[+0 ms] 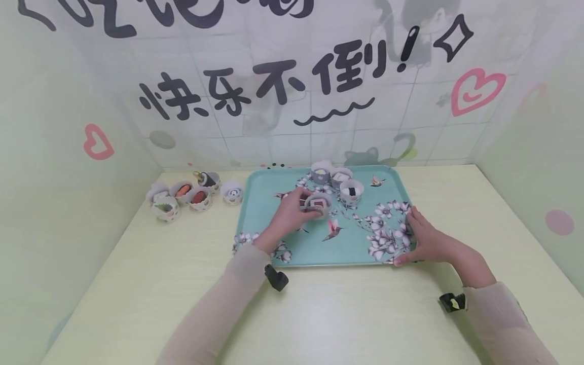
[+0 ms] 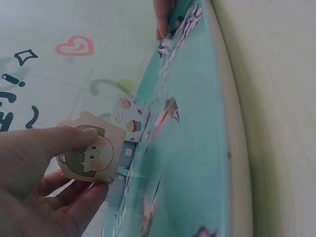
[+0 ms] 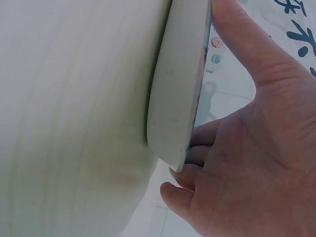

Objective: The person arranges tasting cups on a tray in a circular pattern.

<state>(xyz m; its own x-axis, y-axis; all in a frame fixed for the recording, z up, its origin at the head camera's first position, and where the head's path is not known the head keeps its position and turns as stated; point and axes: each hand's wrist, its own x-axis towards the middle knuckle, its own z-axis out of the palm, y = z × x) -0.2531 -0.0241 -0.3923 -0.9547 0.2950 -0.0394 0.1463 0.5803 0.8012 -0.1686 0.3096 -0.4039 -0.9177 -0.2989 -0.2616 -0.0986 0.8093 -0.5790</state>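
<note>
Beige sleeves (image 1: 212, 314), hands (image 1: 292, 209) (image 1: 432, 242) around scalloped printed cup (image 2: 96, 160) (left) and round-cornered tray's edge (image 1: 328, 265) (right)

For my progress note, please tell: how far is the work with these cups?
Done, apparently: three pale, round, paper-like cups stand on the teal rectangular tray. In hand: the left hand holds a beige cartoon-printed cup above it; the right hand holds the tray's corner. Probably remaining: more round patterned cups on the pale table.
</note>
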